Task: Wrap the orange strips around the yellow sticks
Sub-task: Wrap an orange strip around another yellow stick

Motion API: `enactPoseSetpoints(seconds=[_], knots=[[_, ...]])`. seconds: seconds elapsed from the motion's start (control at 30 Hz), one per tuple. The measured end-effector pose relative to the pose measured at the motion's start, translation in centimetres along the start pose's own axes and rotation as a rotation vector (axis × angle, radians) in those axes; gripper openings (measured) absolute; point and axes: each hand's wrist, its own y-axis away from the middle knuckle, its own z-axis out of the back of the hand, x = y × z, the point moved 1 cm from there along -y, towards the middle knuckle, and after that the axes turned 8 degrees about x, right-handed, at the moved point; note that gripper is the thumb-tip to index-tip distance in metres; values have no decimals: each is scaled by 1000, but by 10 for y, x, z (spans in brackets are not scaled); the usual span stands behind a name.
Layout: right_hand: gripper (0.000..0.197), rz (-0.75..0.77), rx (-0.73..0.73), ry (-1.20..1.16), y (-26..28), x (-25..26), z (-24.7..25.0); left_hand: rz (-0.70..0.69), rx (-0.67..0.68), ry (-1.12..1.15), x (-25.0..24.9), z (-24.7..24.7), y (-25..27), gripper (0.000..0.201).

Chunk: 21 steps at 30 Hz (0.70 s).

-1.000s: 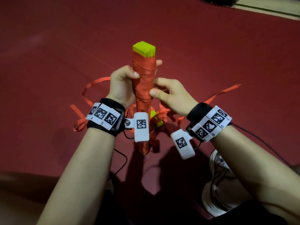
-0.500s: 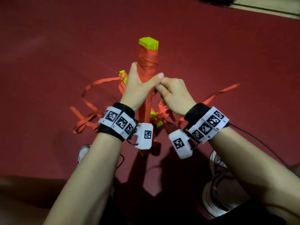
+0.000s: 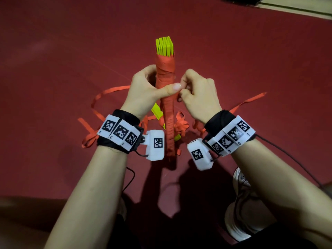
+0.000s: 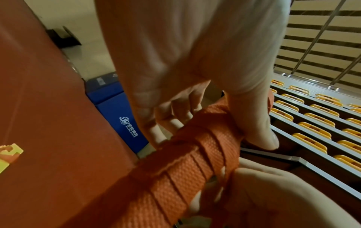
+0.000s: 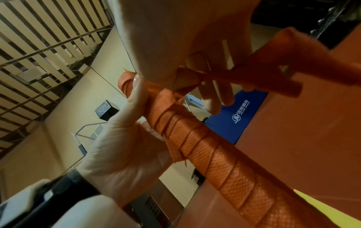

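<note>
Centre frame, the left hand (image 3: 143, 90) grips the upright bundle of yellow sticks (image 3: 164, 46), thumb clamped across its orange wrapping (image 3: 166, 72). The right hand (image 3: 197, 94) pinches the loose orange strip (image 5: 273, 61) just beside it. Spare strips (image 3: 107, 91) sprawl on the red floor (image 3: 53, 51) below.

hands: 2, left hand (image 3: 143, 90), right hand (image 3: 199, 94) | wrapped stick bundle (image 3: 166, 76): 1 | loose yellow stick (image 3: 157, 112) near bundle: 1 | shoe (image 3: 239, 209) near right: 1 | blue mat (image 4: 117, 108): 1

Bare forearms; black wristbands (image 3: 125, 115) carrying white square-code tags, white camera pods (image 3: 155, 145), thin black cables (image 3: 287, 155).
</note>
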Motion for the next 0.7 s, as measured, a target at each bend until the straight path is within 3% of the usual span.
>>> enactPoseSetpoints(seconds=[0.17, 0.33, 0.43, 0.6, 0.7], knots=[[8, -18, -40, 125, 2, 6, 11, -16, 68, -48, -2, 2, -3, 41], [20, -25, -15, 178, -4, -7, 23, -21, 78, 17, -3, 5, -1, 41], [28, -55, 43, 217, -8, -16, 25, -12, 115, 50, -4, 10, 0, 41], [22, -74, 185, 186, -8, -19, 10, 15, 170, 122, 6, 6, 0, 45], [18, -111, 200, 140, -6, -17, 7, 10, 157, 170, 10, 7, 1, 40]])
